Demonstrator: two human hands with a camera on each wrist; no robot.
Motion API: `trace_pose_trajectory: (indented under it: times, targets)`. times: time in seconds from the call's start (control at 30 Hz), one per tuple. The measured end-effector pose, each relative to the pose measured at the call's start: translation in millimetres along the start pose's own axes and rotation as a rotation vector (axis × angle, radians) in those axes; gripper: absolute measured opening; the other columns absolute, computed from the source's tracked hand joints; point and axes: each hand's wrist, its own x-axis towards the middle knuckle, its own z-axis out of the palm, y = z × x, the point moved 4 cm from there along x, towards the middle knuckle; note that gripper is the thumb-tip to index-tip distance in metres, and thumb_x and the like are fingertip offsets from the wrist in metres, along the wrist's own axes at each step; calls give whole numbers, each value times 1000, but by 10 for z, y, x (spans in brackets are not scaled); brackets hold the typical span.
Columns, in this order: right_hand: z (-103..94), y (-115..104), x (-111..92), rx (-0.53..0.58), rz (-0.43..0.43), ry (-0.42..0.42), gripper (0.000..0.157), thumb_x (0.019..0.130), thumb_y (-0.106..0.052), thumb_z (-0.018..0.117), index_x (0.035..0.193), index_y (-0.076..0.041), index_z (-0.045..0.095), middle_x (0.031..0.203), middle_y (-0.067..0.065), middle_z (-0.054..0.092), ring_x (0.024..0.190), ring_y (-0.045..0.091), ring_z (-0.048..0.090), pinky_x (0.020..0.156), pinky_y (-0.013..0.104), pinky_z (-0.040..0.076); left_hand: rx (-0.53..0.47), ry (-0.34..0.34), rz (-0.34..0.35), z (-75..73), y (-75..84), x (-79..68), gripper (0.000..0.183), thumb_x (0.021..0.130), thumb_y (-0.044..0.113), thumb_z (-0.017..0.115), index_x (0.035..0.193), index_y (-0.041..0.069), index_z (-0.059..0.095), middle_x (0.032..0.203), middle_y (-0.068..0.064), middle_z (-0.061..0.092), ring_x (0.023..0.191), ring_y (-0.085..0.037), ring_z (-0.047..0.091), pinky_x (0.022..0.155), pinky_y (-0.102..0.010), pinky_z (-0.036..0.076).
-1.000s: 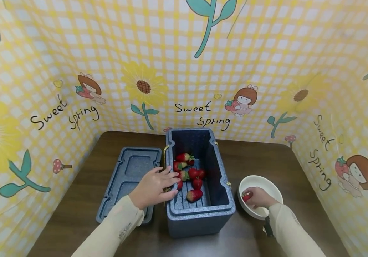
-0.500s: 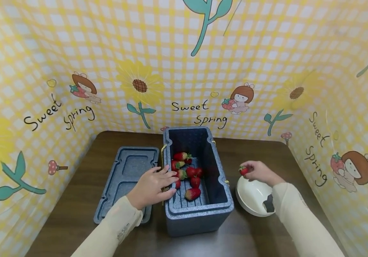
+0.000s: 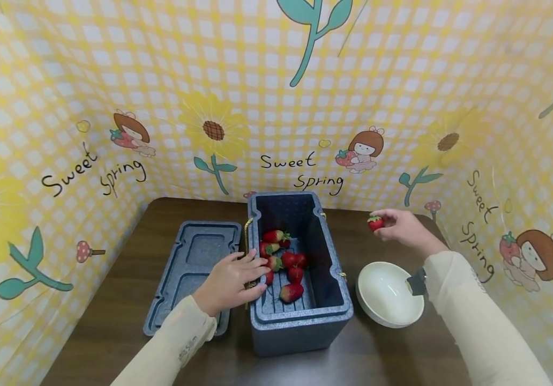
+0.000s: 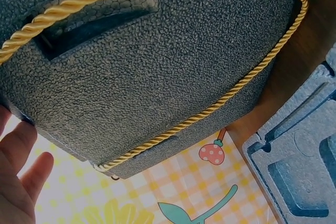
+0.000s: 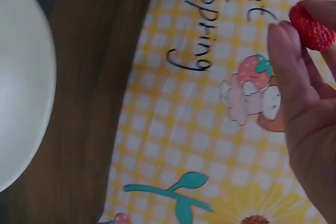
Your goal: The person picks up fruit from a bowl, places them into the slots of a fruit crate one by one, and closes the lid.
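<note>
Between its thumb and fingertips my right hand pinches a strawberry, held in the air behind the white bowl. The same strawberry shows in the right wrist view, green leaves hidden there. No fruit shows inside the bowl. My left hand rests with extended fingers over the left rim of the grey-blue foam box. Several strawberries lie on the box's ribbed floor, mostly along its left side. In the left wrist view, gold cord runs along the box's outer wall, beside the left fingers.
The box's lid lies flat on the brown wooden table, left of the box. Patterned yellow-checked cloth stands as a wall behind the table and along both sides. A dark wrist device sits at the right sleeve.
My right hand has lifted the strawberry up out of the bowl and moved it away toward the back of the table. The left hand stays on the box rim.
</note>
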Motion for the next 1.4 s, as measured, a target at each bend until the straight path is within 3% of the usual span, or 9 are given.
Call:
trace_pose_trajectory:
  times: [0.1, 0.2, 0.33, 0.57, 0.8, 1.03, 1.4]
  targets:
    - [-51, -134, 7, 5, -45, 132, 47, 84, 2, 64, 127, 16, 49, 102, 27, 63, 73, 1, 60, 66, 21, 53, 5, -7, -4, 5, 4, -4, 56, 100, 49, 36, 111, 9, 73, 115, -9, 68, 114, -29, 60, 93, -49, 47]
    - [-58, -233, 9, -9, -97, 279, 46, 84, 0, 67, 126, 13, 53, 100, 27, 63, 70, -2, 58, 64, 16, 51, 15, -11, -7, 11, 3, -11, 63, 101, 53, 29, 111, 9, 73, 115, -9, 68, 114, -29, 60, 93, -49, 47]
    - [-9, -285, 24, -29, -156, 379, 44, 82, -1, 70, 122, 12, 57, 100, 27, 62, 69, -2, 54, 61, 12, 47, 16, -2, -2, 15, -3, -10, 67, 100, 54, 25, 110, 9, 74, 115, -9, 68, 114, -29, 60, 92, -49, 47]
    - [108, -289, 92, 47, -155, 320, 44, 82, 3, 69, 124, 12, 56, 101, 32, 62, 68, -2, 59, 62, 15, 50, 10, 0, 11, 18, -9, -3, 51, 99, 46, 42, 109, 8, 74, 114, -10, 69, 113, -30, 61, 92, -50, 47]
    - [192, -299, 174, 59, -155, 290, 44, 81, 4, 69, 122, 13, 56, 99, 29, 63, 67, -1, 58, 60, 17, 51, 8, -5, 8, 8, -9, 5, 62, 101, 52, 30, 109, 8, 74, 114, -9, 69, 114, -29, 60, 92, -50, 47]
    - [234, -323, 230, 55, -154, 277, 43, 82, 0, 69, 123, 11, 57, 93, 25, 65, 64, 2, 59, 58, 21, 50, 14, -12, 5, -6, -9, 7, 57, 100, 50, 35, 110, 9, 74, 115, -9, 68, 115, -29, 60, 93, -49, 47]
    - [333, -421, 368, 69, -146, 208, 45, 83, 1, 68, 124, 13, 55, 99, 23, 63, 67, 0, 59, 61, 19, 52, 3, -14, -4, 10, -13, -21, 66, 101, 53, 26, 111, 9, 73, 115, -9, 68, 115, -29, 59, 92, -50, 47]
